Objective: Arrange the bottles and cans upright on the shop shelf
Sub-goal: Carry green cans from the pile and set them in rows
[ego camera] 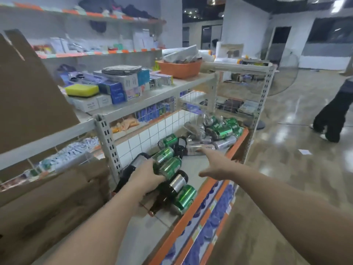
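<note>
Green cans (169, 168) and dark bottles (172, 188) lie on their sides on the low shelf (193, 211) with the orange front edge. My left hand (147, 176) rests on a dark bottle among the near cans, its fingers curled around it. My right hand (215, 163) hovers open above the shelf, fingers stretched toward the silver cans (198, 149) further along. A second heap of green and silver cans (221, 129) lies tumbled at the shelf's far end. None of the cans or bottles stands upright.
A white tiled wall (152, 134) backs the shelf. A steel upright (108, 138) stands at its left, and brown cardboard (57, 197) leans beside it. Above is a shelf of boxes and a yellow sponge (82, 90). A person's dark-trousered legs (332, 113) are on the glossy floor at right.
</note>
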The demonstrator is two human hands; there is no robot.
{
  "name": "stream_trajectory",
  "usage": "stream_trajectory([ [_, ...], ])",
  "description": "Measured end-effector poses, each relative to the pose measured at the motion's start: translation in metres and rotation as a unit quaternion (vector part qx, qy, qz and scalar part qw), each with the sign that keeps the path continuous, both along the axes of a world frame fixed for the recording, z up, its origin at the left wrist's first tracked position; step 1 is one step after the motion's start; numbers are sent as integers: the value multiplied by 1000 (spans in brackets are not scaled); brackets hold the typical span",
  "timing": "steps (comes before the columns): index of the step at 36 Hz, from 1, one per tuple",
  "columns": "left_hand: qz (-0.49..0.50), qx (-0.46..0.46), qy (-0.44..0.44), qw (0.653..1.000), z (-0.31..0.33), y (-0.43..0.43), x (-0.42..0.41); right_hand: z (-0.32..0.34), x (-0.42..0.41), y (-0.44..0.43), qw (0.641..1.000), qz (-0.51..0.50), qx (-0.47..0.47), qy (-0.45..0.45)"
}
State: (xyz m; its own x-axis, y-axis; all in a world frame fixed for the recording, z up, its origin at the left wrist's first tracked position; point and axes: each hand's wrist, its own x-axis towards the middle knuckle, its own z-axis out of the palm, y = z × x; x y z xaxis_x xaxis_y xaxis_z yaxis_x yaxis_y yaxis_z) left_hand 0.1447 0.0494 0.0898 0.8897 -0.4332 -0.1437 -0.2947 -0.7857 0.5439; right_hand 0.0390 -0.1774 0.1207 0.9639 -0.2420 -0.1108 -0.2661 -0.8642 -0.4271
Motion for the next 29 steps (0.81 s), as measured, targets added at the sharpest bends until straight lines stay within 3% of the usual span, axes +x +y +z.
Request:
stream_trajectory([
  [10, 134, -23, 31, 990, -7, 34, 55, -20, 133, 21, 990, 139, 21, 22],
  [21, 302, -34, 48, 952, -21, 20, 47, -47, 231, 23, 926, 371, 11, 70],
  [25, 284, -24, 26, 958, -26, -26, 53, -60, 262, -9, 923, 374, -15, 83],
  [29, 230, -23, 71, 970, -45, -72, 61, -81, 281, -32, 915, 384, -53, 110],
])
